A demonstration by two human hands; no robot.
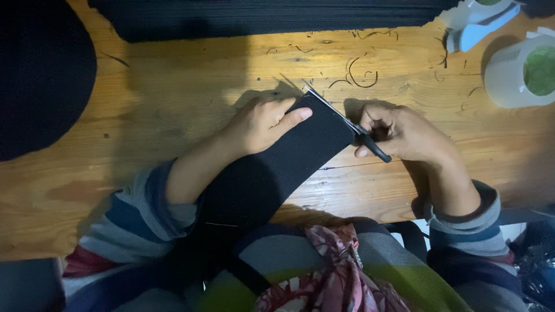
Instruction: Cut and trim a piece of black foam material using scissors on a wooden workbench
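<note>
While the left hand (263, 124) pressed flat on the black fabric strip (277, 167) across the wooden table (173, 81), the right hand (399, 134) gripped scissors (341, 118) cutting its far end (thread scraps (361, 75) lay nearby); most remained uncut.

Black fabric strip (277, 167), black-handled scissors (352, 128), striped sleeves (139, 214), seemingly orange-brown wooden table (173, 81)

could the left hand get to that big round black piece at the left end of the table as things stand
Probably yes: the left hand only presses the black fabric strip, and bare wooden table lies between it and the round black piece.
</note>
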